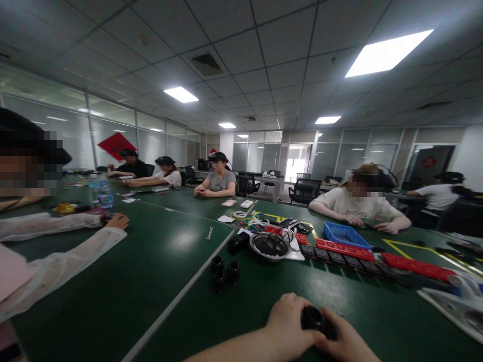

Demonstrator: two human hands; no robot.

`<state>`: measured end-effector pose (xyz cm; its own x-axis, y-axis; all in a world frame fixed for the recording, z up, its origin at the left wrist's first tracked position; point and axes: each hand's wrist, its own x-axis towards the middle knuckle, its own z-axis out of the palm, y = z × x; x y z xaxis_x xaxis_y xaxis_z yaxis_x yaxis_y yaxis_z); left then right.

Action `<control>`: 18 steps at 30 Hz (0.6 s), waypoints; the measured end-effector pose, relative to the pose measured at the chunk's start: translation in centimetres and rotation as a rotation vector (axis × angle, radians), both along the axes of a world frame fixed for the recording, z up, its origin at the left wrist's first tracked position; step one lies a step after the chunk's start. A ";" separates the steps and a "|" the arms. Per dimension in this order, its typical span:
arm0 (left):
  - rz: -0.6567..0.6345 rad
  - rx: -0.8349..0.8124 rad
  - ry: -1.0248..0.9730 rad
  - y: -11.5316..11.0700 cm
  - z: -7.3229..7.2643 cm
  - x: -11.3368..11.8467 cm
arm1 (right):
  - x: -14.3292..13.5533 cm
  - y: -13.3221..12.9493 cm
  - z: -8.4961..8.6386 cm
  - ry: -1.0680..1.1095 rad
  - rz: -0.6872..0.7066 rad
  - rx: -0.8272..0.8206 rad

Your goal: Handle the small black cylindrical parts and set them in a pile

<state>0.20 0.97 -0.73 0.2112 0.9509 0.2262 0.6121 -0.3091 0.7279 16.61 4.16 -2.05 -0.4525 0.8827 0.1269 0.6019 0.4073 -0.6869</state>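
A grey tiled ceiling (281, 55) spans the top of the frame, with a vent (207, 65) left of upper centre and glowing light panels (181, 94), the largest at upper right. Glass partitions (73, 136) line the left, a red diamond (117, 146) against them. Right of centre, a bright doorway (297, 166) shows above a black chair (305, 191). A green table (94, 301) fills the lower frame.
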 end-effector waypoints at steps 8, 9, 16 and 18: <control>-0.041 0.021 0.021 0.2 0.4 -0.5 | -0.3 -0.5 -0.5 0.046 0.042 0.024; -0.062 0.021 0.023 0.2 0.4 -0.6 | 0.0 -0.3 -0.4 0.083 0.083 -0.012; -0.198 0.042 0.039 0.8 0.2 -1.2 | 1.5 0.8 -0.4 0.158 0.215 -0.257; -0.191 0.024 0.047 0.8 0.0 -1.1 | 1.3 0.8 -0.5 0.122 0.169 -0.196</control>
